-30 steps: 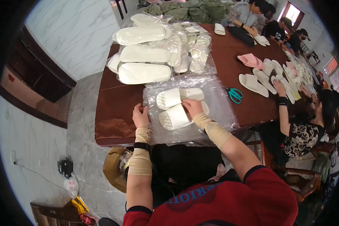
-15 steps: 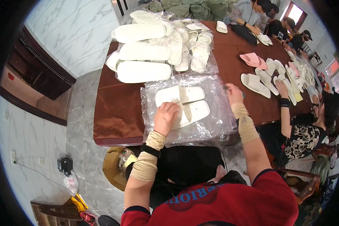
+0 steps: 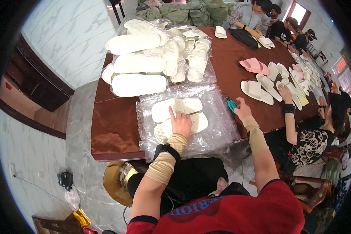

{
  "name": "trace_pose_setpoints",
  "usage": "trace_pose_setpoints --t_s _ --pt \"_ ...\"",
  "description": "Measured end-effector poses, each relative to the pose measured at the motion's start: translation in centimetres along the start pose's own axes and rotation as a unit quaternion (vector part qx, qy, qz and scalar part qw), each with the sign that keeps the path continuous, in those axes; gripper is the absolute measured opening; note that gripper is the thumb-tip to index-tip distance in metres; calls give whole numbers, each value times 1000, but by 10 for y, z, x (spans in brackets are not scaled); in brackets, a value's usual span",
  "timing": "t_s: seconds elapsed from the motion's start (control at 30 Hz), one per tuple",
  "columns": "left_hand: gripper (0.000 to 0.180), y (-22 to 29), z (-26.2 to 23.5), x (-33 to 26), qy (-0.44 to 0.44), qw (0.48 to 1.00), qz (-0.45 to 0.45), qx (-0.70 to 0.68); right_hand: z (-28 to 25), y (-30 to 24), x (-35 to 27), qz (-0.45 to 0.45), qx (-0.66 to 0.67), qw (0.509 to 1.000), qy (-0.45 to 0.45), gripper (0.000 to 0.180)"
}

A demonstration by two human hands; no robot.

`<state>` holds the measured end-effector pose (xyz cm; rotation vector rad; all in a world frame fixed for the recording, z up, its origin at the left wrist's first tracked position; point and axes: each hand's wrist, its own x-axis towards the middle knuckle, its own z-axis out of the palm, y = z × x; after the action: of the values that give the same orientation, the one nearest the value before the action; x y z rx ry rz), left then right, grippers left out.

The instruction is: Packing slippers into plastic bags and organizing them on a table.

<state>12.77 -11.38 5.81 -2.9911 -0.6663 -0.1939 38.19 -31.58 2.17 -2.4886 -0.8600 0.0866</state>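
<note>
Two white slippers (image 3: 177, 110) lie side by side on a stack of clear plastic bags (image 3: 214, 128) at the near edge of a brown table (image 3: 113, 124). My left hand (image 3: 180, 124) rests flat on the nearer slipper, forefinger pointing up toward the far one. My right hand (image 3: 242, 110) reaches right to a pair of teal-handled scissors (image 3: 231, 105) at the edge of the bags, fingers on the handles. Whether the scissors are gripped is unclear.
Bagged white slippers (image 3: 138, 64) are piled at the far left of the table. Loose white and pink slippers (image 3: 257, 66) cover the right side, where a seated person's hand (image 3: 285, 93) works. More people sit at the far end. A basket (image 3: 117, 183) stands on the floor.
My left hand moved from the bags' left edge onto the slippers. My right hand left the slippers and travelled right to the scissors. The pair now lies flat and aligned.
</note>
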Motion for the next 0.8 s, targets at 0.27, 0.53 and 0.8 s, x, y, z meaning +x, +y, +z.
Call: trace_pose_setpoints --t_s 0.27,0.53,0.8 --pt "6 -4 1 -3 112 956 -78 -259 -35 -53 -46 45 494 848 -187 58" --pt "6 -20 -26 -10 189 804 -156 -542 -22 -126 -67 -26 477 750 -458 60" --pt "4 -26 -30 -19 157 829 -132 -521 -3 -172 -44 -36 590 664 -459 54"
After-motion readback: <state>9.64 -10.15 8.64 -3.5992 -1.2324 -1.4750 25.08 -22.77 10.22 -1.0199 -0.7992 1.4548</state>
